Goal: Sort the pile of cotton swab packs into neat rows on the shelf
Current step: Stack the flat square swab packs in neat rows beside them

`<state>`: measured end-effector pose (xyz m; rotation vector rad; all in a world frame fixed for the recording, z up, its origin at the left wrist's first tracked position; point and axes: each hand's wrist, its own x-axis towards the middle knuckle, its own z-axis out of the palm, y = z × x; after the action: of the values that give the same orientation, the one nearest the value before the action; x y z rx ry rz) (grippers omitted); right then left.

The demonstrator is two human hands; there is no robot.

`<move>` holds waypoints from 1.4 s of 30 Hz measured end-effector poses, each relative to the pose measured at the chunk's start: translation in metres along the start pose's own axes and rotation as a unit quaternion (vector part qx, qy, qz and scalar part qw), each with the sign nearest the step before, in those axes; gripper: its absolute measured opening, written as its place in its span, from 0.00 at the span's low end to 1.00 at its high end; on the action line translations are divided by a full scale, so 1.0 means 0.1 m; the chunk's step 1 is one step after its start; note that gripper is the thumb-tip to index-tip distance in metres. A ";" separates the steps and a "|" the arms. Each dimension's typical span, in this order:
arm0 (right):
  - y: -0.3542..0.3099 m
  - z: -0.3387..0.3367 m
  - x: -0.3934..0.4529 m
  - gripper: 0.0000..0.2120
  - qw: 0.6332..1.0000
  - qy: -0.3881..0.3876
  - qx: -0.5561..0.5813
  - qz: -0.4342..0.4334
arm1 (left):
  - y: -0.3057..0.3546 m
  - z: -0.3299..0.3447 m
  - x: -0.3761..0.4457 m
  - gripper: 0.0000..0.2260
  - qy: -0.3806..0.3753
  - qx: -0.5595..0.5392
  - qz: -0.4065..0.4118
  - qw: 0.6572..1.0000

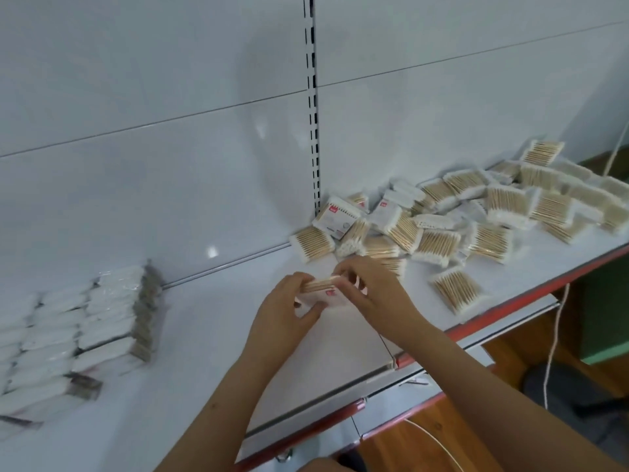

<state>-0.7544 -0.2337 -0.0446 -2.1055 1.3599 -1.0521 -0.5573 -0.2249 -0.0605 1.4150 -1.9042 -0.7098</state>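
Two bare forearms come in from bottom edge, both hands meet over the white shelf (204, 386) mid-frame. Left hand (289, 301) and right hand (367, 287) grip the same small stack of cotton swab packs (323, 292), fingers curled round its ends, thumbs underneath/front. Stack held just above the shelf surface, sticks running roughly left-right between the two hands, a white label face with red mark toward the camera. Unsorted pile (476, 212) sprawls along the back right of the shelf, packs lying flat at mixed angles, some overlapping, some label-up; one loose pack (456, 289) sits apart, near the red front edge, long axis diagonal. Sorted rows (78, 338) at far left: packs stood on edge, side by side, in parallel rows; blurred. White cord (554, 335) hangs at right below the shelf.
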 end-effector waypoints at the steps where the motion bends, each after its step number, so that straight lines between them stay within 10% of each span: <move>1: -0.03 0.01 0.00 0.16 0.997 0.001 0.068 0.043 | 0.02 -0.02 -0.02 0.13 -0.009 -0.051 -0.032 0.998; 8: -0.15 0.32 0.12 0.05 0.982 -0.101 0.130 0.097 | -0.11 -0.22 -0.38 0.13 0.044 -0.163 -0.146 0.975; 13: -0.61 0.62 0.37 0.11 0.991 -0.032 0.104 0.074 | -0.55 -0.64 -1.02 0.19 0.053 0.119 -0.091 0.987; 20: -1.45 1.43 0.42 0.11 0.973 -0.185 0.088 -0.103 | -0.91 -0.98 -1.63 0.16 0.037 0.225 -0.022 0.973; 26: -1.70 2.03 0.34 0.13 0.973 -0.188 0.030 -0.133 | -0.93 -1.20 -1.90 0.04 0.295 0.119 -0.196 0.927; 30: -1.67 2.20 0.28 0.10 0.982 -0.147 0.034 -0.115 | -0.93 -1.38 -1.84 0.16 0.449 0.058 -0.262 0.852; 37: -1.73 2.30 0.24 0.14 0.983 -0.129 0.040 -0.128 | -0.98 -1.46 -1.76 0.07 0.448 0.106 -0.226 0.859; 42: -1.63 1.90 0.39 0.18 0.992 -0.040 0.018 -0.119 | -0.80 -1.20 -1.58 0.02 0.279 0.195 -0.054 0.939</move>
<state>-0.5027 -0.2083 -0.0365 -2.2995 1.0633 -1.0615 -0.3847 -0.0991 -0.0721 1.7425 -1.5631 0.0520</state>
